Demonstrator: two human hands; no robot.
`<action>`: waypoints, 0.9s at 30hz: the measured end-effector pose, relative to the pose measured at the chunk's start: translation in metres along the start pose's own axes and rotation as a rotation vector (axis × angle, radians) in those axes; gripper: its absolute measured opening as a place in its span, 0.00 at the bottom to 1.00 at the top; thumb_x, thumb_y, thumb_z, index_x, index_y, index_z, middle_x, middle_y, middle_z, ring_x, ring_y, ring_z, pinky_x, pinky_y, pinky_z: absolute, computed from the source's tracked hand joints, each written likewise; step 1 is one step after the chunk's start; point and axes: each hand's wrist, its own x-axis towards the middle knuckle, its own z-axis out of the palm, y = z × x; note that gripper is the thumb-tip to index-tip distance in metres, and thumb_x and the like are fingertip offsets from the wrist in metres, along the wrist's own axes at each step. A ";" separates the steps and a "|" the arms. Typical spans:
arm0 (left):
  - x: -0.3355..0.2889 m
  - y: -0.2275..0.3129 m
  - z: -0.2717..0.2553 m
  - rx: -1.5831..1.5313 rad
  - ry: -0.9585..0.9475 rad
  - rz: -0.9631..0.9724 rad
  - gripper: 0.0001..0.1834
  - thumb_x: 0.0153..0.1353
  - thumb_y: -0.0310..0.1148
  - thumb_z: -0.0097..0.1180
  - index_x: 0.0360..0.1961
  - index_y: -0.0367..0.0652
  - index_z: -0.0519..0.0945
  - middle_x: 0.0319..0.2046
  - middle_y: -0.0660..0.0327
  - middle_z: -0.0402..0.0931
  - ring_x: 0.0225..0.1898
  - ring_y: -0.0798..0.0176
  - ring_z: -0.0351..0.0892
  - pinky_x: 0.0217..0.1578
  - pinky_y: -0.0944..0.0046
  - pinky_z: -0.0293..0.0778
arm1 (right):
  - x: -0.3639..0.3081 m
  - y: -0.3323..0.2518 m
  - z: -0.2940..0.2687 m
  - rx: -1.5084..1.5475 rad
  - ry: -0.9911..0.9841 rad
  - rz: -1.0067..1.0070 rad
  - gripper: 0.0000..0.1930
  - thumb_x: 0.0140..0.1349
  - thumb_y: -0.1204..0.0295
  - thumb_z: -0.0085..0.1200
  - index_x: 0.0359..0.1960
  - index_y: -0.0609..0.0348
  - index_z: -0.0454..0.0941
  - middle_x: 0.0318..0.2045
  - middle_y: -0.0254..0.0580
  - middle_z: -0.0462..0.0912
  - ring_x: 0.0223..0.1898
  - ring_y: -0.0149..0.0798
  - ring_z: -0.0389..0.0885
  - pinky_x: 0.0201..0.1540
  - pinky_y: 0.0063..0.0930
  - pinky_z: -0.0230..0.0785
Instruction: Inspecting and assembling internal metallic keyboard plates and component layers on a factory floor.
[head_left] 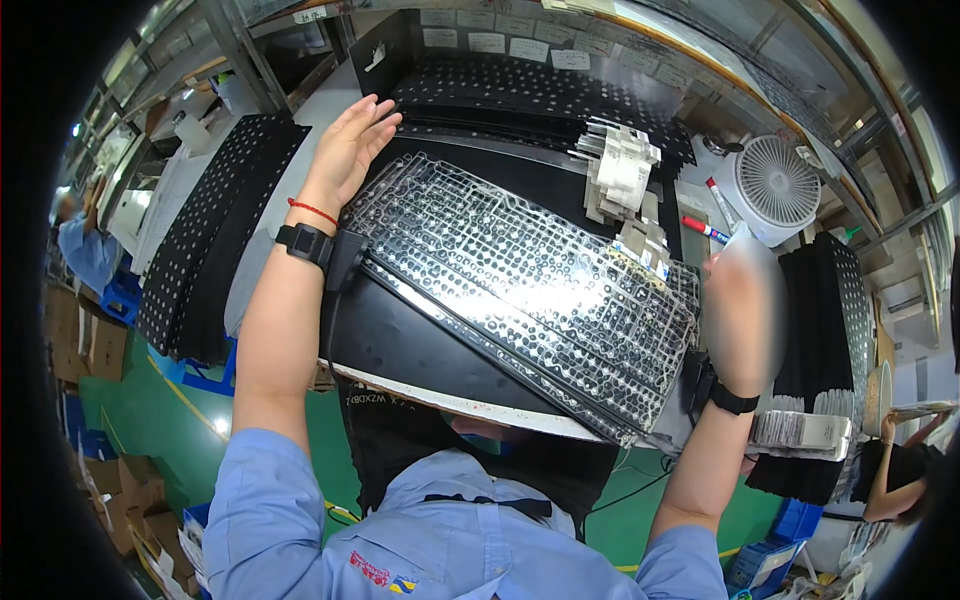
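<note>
The left hand (348, 150), upper left of centre, was open, its fingers extended and loosely together; it appeared to hold nothing and stood just beside the upper left end of the clear sheets (500, 290). The right hand (745, 312), right of centre, was blurred, so its opening, and whether it held or touched anything, could not be told; it lay near the sheets' right end.

The clear sheets, dotted all over, slanted across the middle of the frame above a black work surface (390, 345). They were already laid out flat, and the work on them looked to be partway along. A pile of pale pieces (622, 175) stood by their upper right edge, which suggested that handling was left to do; no finished step could be made out on the sheets themselves.

Farther out, a red marker (703, 229) and a white fan (778, 185) sat upper right. Black dotted stacks lay at the left (215, 235) and at the right (815, 320), with a pale bundle (803, 431) lower right.
</note>
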 end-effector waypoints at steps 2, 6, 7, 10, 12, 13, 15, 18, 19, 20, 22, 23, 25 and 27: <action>0.001 -0.001 -0.007 0.036 -0.046 -0.010 0.20 0.71 0.34 0.48 0.59 0.35 0.68 0.55 0.51 0.72 0.52 0.61 0.75 0.51 0.67 0.74 | -0.003 0.003 0.000 -0.167 -0.171 0.028 0.07 0.62 0.69 0.60 0.34 0.60 0.79 0.28 0.30 0.79 0.28 0.21 0.71 0.32 0.18 0.63; 0.005 -0.004 -0.014 0.111 -0.090 -0.050 0.20 0.71 0.35 0.48 0.58 0.35 0.69 0.53 0.53 0.74 0.50 0.64 0.76 0.49 0.68 0.74 | -0.008 -0.007 0.003 -0.385 -0.438 0.133 0.07 0.57 0.73 0.64 0.29 0.60 0.78 0.25 0.25 0.75 0.27 0.20 0.68 0.32 0.17 0.62; 0.006 -0.005 -0.016 0.124 -0.099 -0.060 0.20 0.71 0.35 0.48 0.58 0.36 0.69 0.53 0.54 0.75 0.50 0.64 0.76 0.49 0.69 0.74 | -0.009 -0.008 0.004 -0.353 -0.458 0.179 0.07 0.56 0.74 0.64 0.30 0.60 0.77 0.25 0.24 0.74 0.28 0.20 0.68 0.32 0.16 0.61; 0.005 -0.005 -0.016 0.167 -0.111 -0.064 0.19 0.71 0.36 0.48 0.57 0.36 0.70 0.52 0.55 0.75 0.47 0.66 0.76 0.49 0.68 0.73 | -0.008 0.001 0.003 -0.165 -0.377 0.105 0.05 0.58 0.76 0.61 0.31 0.60 0.77 0.25 0.24 0.74 0.28 0.19 0.68 0.32 0.16 0.61; 0.002 -0.007 -0.006 0.246 -0.074 -0.061 0.19 0.71 0.37 0.47 0.57 0.37 0.71 0.51 0.57 0.76 0.46 0.67 0.76 0.49 0.67 0.73 | -0.008 -0.002 0.006 -0.097 -0.236 0.036 0.03 0.61 0.76 0.59 0.32 0.60 0.77 0.26 0.24 0.74 0.29 0.19 0.68 0.33 0.16 0.61; 0.000 -0.008 -0.003 0.286 -0.055 -0.059 0.19 0.72 0.38 0.46 0.57 0.37 0.71 0.51 0.57 0.76 0.45 0.68 0.76 0.50 0.67 0.72 | -0.008 -0.003 0.007 -0.064 -0.166 0.000 0.03 0.62 0.77 0.58 0.33 0.60 0.77 0.26 0.24 0.73 0.30 0.19 0.68 0.34 0.15 0.61; 0.001 -0.008 -0.005 0.316 -0.117 -0.118 0.19 0.72 0.39 0.44 0.57 0.37 0.71 0.52 0.59 0.76 0.46 0.68 0.75 0.50 0.66 0.71 | -0.005 -0.002 0.004 -0.003 -0.129 -0.038 0.02 0.63 0.76 0.56 0.33 0.61 0.76 0.27 0.24 0.74 0.30 0.19 0.68 0.35 0.15 0.61; -0.003 -0.005 -0.002 0.363 -0.216 -0.192 0.18 0.72 0.42 0.44 0.52 0.41 0.75 0.41 0.66 0.78 0.34 0.75 0.73 0.38 0.74 0.71 | -0.004 -0.001 0.002 0.019 -0.087 -0.057 0.04 0.66 0.74 0.55 0.35 0.61 0.76 0.28 0.24 0.73 0.31 0.19 0.67 0.36 0.14 0.60; -0.003 -0.006 -0.001 0.398 -0.232 -0.208 0.18 0.72 0.43 0.44 0.50 0.42 0.77 0.37 0.68 0.78 0.31 0.77 0.72 0.33 0.77 0.70 | -0.003 0.001 0.000 0.020 -0.084 -0.051 0.04 0.66 0.74 0.54 0.35 0.60 0.76 0.29 0.24 0.73 0.31 0.19 0.67 0.36 0.14 0.60; -0.004 -0.005 0.000 0.434 -0.248 -0.222 0.17 0.72 0.44 0.45 0.48 0.43 0.78 0.33 0.70 0.78 0.28 0.79 0.71 0.29 0.79 0.69 | -0.002 0.002 0.000 0.023 -0.080 -0.047 0.04 0.67 0.73 0.54 0.35 0.60 0.76 0.29 0.23 0.73 0.31 0.18 0.66 0.36 0.13 0.59; -0.005 -0.003 0.002 0.457 -0.237 -0.210 0.16 0.72 0.44 0.45 0.45 0.45 0.79 0.30 0.73 0.76 0.26 0.81 0.69 0.26 0.80 0.66 | -0.002 0.000 0.001 0.043 -0.072 -0.032 0.03 0.65 0.75 0.55 0.35 0.61 0.76 0.29 0.24 0.74 0.31 0.19 0.67 0.37 0.14 0.60; -0.007 -0.003 0.004 0.467 -0.231 -0.206 0.16 0.72 0.44 0.46 0.43 0.45 0.79 0.29 0.74 0.76 0.24 0.81 0.68 0.24 0.80 0.65 | -0.002 -0.001 0.002 0.052 -0.068 -0.023 0.03 0.65 0.75 0.56 0.35 0.61 0.77 0.29 0.24 0.74 0.31 0.19 0.68 0.37 0.15 0.61; -0.008 -0.003 0.003 0.483 -0.242 -0.207 0.15 0.71 0.44 0.46 0.42 0.46 0.80 0.27 0.76 0.75 0.23 0.83 0.67 0.22 0.81 0.63 | -0.001 0.003 0.001 0.047 -0.063 -0.044 0.03 0.64 0.75 0.56 0.36 0.61 0.77 0.29 0.25 0.75 0.32 0.19 0.68 0.37 0.15 0.61; -0.007 -0.003 0.001 0.495 -0.273 -0.214 0.15 0.71 0.44 0.47 0.42 0.46 0.80 0.26 0.76 0.75 0.23 0.83 0.66 0.22 0.81 0.63 | 0.000 0.003 0.002 0.052 -0.054 -0.058 0.03 0.64 0.76 0.56 0.36 0.62 0.77 0.30 0.25 0.76 0.32 0.20 0.69 0.38 0.15 0.62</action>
